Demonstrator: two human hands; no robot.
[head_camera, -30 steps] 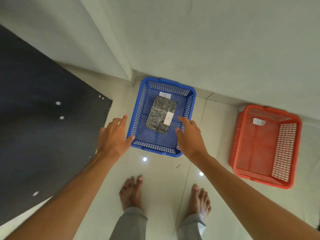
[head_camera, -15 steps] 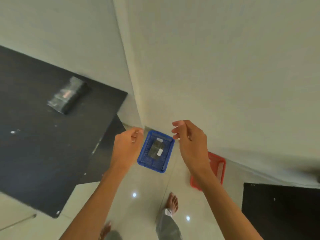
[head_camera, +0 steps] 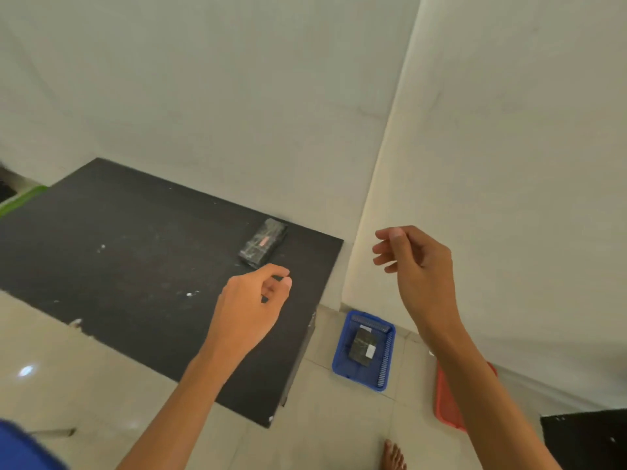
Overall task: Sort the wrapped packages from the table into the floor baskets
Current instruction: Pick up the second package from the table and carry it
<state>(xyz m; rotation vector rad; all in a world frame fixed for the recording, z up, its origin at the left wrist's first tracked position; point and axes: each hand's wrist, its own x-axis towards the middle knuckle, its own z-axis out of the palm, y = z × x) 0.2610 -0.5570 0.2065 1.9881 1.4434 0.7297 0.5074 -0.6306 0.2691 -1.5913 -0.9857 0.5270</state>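
A dark wrapped package [head_camera: 263,246] with a reddish label lies near the far right corner of the black table [head_camera: 135,273]. My left hand [head_camera: 252,305] hovers over the table just in front of that package, fingers loosely curled and holding nothing. My right hand [head_camera: 415,266] is raised to the right of the table, in front of the wall corner, fingers apart and empty. On the floor by the wall stands the blue basket [head_camera: 342,362] with one dark wrapped package [head_camera: 363,344] with a white label inside. The red basket [head_camera: 444,401] shows partly behind my right forearm.
A second black surface [head_camera: 587,439] sits at the bottom right. A green edge [head_camera: 20,198] shows at the far left beyond the table. A blue blurred shape [head_camera: 23,449] fills the bottom left corner. My bare foot [head_camera: 393,456] stands on the tiled floor.
The view has swung up and left from the floor baskets to the table. Both empty hands rose from the blue basket; my left hand is now over the table near the remaining package.
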